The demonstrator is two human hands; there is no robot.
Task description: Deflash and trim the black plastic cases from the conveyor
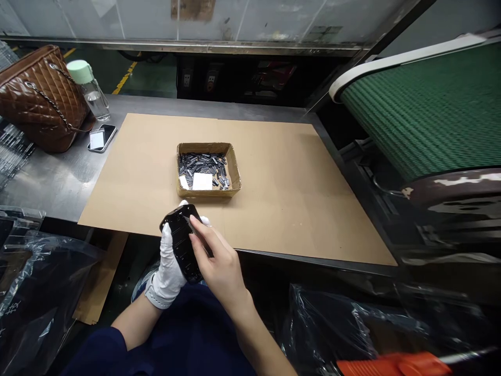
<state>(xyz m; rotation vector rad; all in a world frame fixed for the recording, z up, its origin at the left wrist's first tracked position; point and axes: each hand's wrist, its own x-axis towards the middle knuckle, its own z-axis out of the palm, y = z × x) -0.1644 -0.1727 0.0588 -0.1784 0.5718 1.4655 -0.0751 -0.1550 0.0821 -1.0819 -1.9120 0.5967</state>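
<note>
Nearest: dark blue sleeves and lap of the person, low in the view; an orange tool (395,364) is cut off by the bottom edge.
Left hand (169,265): it wears a white glove and is closed around the black plastic part (183,241), holding it from below, above the table's front edge.
Right hand (217,261): bare, fingers bent; thumb and forefinger pinch something small and press it on the part's upper face.
Hard to see: the pinched piece is too small to tell what it is.
Cardboard box (207,169): it sits on the cardboard sheet (297,193), just beyond the hands, and holds small dark pieces with a white slip.
Plastic bags (35,282): their contents are unclear.
</note>
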